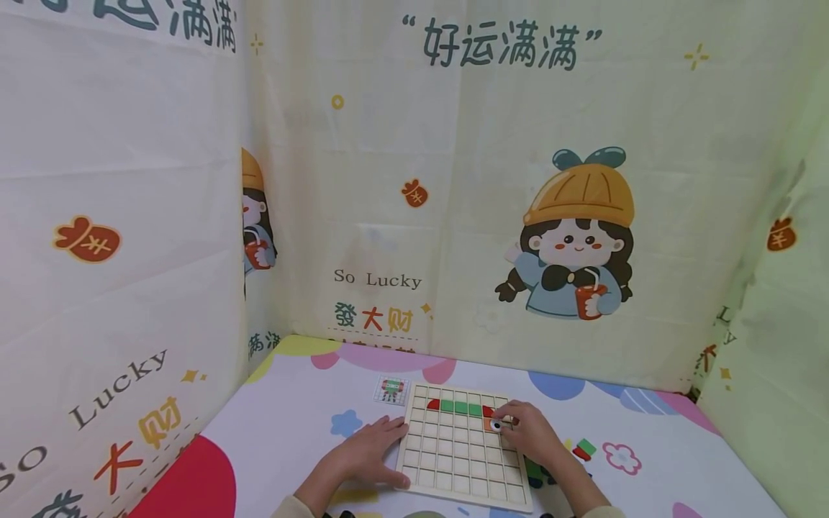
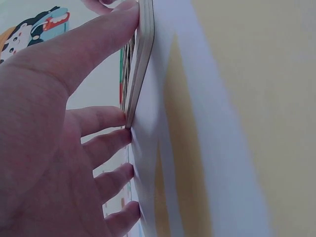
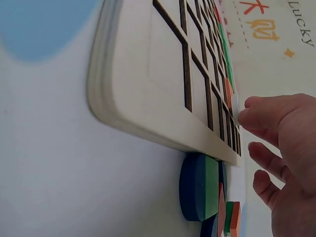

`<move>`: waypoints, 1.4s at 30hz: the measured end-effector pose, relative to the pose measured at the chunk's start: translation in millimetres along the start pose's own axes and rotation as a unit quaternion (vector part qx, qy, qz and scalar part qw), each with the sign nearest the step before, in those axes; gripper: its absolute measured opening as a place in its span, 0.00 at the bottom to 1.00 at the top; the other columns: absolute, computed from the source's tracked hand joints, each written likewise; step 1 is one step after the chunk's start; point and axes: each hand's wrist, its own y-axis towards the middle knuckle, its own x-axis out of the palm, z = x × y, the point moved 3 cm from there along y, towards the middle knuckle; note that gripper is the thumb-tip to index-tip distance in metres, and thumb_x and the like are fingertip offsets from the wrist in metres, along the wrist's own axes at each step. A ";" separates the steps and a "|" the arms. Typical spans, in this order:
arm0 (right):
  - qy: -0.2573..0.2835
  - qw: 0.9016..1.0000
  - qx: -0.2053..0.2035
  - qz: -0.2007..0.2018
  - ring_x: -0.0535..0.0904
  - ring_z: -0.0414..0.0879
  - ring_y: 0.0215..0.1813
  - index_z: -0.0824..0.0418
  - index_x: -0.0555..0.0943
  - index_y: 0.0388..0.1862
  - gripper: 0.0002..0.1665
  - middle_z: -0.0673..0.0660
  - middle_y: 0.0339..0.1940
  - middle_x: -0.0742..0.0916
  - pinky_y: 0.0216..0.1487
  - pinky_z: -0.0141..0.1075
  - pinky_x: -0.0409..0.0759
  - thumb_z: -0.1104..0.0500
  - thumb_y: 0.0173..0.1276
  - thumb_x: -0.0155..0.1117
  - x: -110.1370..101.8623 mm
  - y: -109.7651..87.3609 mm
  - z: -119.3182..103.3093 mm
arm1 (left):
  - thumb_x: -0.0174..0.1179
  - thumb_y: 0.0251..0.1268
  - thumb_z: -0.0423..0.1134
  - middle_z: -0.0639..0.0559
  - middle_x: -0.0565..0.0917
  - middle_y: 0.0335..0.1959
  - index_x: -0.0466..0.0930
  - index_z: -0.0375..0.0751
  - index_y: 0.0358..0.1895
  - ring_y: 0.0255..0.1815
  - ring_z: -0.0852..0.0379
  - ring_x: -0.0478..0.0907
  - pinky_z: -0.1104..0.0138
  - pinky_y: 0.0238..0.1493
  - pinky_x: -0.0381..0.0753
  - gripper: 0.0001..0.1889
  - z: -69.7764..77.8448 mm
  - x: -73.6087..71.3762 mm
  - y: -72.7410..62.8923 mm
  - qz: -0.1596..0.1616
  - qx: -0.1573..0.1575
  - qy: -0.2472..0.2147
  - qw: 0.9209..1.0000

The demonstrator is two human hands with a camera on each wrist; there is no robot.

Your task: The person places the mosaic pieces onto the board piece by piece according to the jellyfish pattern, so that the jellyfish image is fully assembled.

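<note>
A wooden grid board (image 1: 453,460) lies on the table with a row of tiles near its far edge: green squares (image 1: 460,408) between two red curved tiles (image 1: 433,405). My left hand (image 1: 369,453) rests against the board's left edge, fingers spread, thumb at its near corner. Over the board's right side, my right hand (image 1: 531,433) pinches a white round eye piece (image 1: 496,426) with a black pupil. An orange square (image 1: 488,424) sits in the grid beneath it. In the right wrist view, the eye piece (image 3: 235,109) stands at the thumb tip, beside the orange tile (image 3: 228,92).
A small pattern card (image 1: 391,390) lies off the board's far left corner. Loose blue and green pieces (image 3: 197,187) are heaped along the board's right edge, partly under my right forearm. Printed cloth walls (image 1: 363,216) enclose the table at back and sides.
</note>
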 end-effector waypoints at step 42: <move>0.011 0.998 -0.068 -0.002 0.70 0.34 0.33 0.55 0.88 0.37 0.05 0.45 0.32 0.83 0.32 0.29 0.74 0.61 0.61 0.70 9.2 9.6 -5.1 | 0.67 0.46 0.66 0.55 0.63 0.75 0.64 0.53 0.72 0.78 0.44 0.55 0.46 0.74 0.59 0.48 -1.8 2.1 1.4 0.001 -0.007 -0.005 1.000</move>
